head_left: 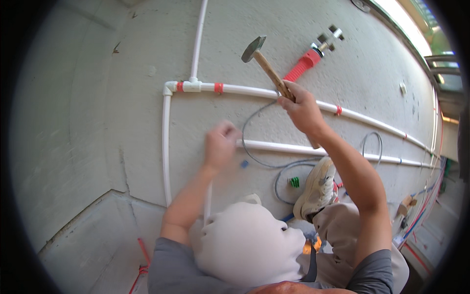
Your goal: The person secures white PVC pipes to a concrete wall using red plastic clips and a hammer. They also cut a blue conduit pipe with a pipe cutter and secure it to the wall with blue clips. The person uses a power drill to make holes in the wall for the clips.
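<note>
My right hand [303, 110] grips the wooden handle of a hammer [268, 67], raised with its metal head up and to the left. My left hand [221, 147], blurred by motion, has its fingers curled together at the left end of the lower white pipe [274, 146]. Whatever those fingers hold is hidden. Beyond both hands runs the upper white pipe [249, 91], joined at a white tee [193, 86] and elbow [170, 88]. Red pipe clips [218, 87] sit around it. Near my left hand lies a small blue piece [245, 164], perhaps a clip.
A grey cable [277, 183] loops across the concrete floor [122, 117]. My shoe [318, 188] is close to the lower pipe, beside a green coiled piece [293, 182]. A red corrugated tube [301, 67] with metal fittings lies beyond the hammer. Red and blue lines run along the right.
</note>
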Available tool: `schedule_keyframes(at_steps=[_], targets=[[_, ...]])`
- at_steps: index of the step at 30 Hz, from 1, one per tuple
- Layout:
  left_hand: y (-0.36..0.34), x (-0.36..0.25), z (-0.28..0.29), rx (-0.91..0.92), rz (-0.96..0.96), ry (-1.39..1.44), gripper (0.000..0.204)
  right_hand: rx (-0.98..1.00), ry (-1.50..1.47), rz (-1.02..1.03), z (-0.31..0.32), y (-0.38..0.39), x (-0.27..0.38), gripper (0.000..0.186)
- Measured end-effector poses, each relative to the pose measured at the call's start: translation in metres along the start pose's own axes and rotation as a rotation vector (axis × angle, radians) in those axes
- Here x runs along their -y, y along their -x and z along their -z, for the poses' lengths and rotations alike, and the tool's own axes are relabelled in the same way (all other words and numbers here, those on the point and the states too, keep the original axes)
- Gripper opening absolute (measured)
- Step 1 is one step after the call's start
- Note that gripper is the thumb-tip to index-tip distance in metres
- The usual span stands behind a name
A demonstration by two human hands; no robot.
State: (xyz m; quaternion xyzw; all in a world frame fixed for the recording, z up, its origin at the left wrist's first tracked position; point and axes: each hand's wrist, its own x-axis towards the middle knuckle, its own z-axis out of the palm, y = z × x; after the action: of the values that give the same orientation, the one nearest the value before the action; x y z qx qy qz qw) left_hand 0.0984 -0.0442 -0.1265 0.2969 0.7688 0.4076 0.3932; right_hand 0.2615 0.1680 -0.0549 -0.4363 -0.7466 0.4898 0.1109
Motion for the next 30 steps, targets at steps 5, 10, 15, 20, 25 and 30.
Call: schedule_keyframes(at_steps=[5,10,15,20,25,30], targets=[[-0.134,-0.035,0.099,-0.260,-0.031,0.517,0.014,0.005,-0.500,-0.116,-0.066,-0.094,0.007,0.019],[-0.185,-0.056,0.114,-0.337,-0.072,0.671,0.013,-0.079,-0.750,-0.119,-0.123,-0.184,0.024,0.013],[-0.151,-0.053,0.085,-0.126,0.042,0.732,0.012,-0.080,-0.533,-0.144,-0.134,-0.197,-0.008,0.014],[-0.063,-0.031,0.028,0.370,0.267,0.569,0.014,-0.182,-0.295,0.005,-0.148,-0.218,-0.052,0.019],[0.014,-0.014,-0.034,0.878,0.128,0.062,0.011,-0.236,-0.257,0.017,-0.154,-0.224,-0.053,0.024],[0.052,0.020,-0.067,0.840,0.099,-0.055,0.015,-0.080,-0.449,-0.266,-0.145,-0.213,-0.029,0.034]])
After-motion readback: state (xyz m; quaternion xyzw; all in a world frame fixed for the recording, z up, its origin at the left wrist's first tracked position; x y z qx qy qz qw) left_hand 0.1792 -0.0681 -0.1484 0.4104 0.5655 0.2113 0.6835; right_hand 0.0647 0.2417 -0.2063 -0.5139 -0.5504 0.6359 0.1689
